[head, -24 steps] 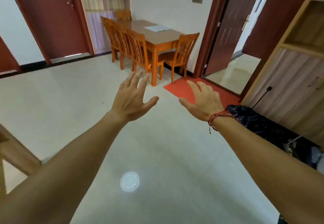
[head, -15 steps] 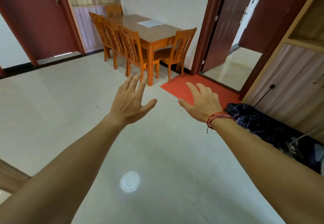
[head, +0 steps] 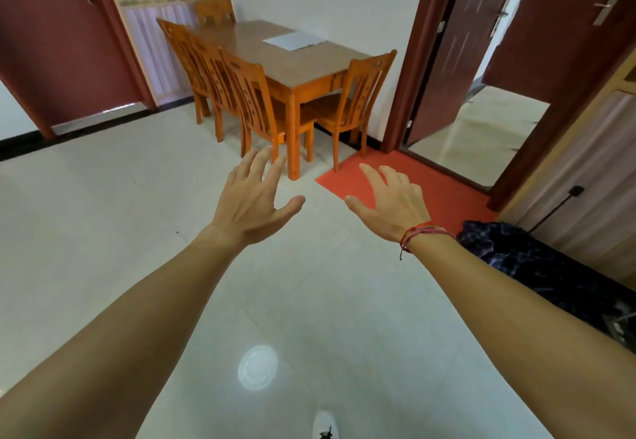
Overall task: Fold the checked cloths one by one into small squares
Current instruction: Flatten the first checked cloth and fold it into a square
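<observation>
Both arms reach out over a pale tiled floor (head: pixel 103 232), the left hand (head: pixel 253 203) and right hand (head: pixel 392 206) empty with fingers spread. Ahead stand a wooden dining table (head: pixel 275 56) with chairs (head: pixel 354 94) and a red mat (head: pixel 413 187). A dark checked cloth (head: pixel 537 266) lies crumpled at the right, below the right forearm.

Home dining room: table (head: pixel 292 60), chairs (head: pixel 254 101)

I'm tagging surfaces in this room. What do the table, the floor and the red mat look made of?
Table: wood with an orange-brown varnish, going by the visible grain and sheen.
Floor: pale glazed tile, seemingly; it has grout lines and mirrors a round lamp.
Mat: matte red, probably carpet or felt, with no shine.
</observation>
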The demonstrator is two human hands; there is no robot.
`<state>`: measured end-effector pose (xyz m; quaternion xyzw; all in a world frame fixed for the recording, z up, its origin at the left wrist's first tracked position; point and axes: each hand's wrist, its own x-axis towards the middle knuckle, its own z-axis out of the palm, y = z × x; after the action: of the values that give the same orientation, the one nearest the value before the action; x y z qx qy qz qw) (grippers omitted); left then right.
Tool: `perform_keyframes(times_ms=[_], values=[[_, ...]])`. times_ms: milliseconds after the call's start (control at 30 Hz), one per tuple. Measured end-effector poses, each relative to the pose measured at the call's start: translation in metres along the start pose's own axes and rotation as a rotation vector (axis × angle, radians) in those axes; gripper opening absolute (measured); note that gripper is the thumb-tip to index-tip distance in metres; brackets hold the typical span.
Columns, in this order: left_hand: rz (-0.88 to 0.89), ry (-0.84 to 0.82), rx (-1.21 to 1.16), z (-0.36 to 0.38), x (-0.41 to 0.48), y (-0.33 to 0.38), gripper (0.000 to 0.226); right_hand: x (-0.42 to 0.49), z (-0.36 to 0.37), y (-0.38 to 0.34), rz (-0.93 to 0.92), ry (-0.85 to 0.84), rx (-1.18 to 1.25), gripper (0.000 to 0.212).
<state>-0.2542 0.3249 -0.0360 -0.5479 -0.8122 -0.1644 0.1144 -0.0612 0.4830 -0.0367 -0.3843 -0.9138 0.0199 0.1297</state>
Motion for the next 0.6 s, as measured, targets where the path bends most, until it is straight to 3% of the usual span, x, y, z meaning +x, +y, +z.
perform_keyframes(times_ms=[600], values=[[-0.025,-0.005,0.016,0.11,0.271,-0.129,0.081,0.304,0.089,0.016,-0.022,-0.084,0.017,0.067]])
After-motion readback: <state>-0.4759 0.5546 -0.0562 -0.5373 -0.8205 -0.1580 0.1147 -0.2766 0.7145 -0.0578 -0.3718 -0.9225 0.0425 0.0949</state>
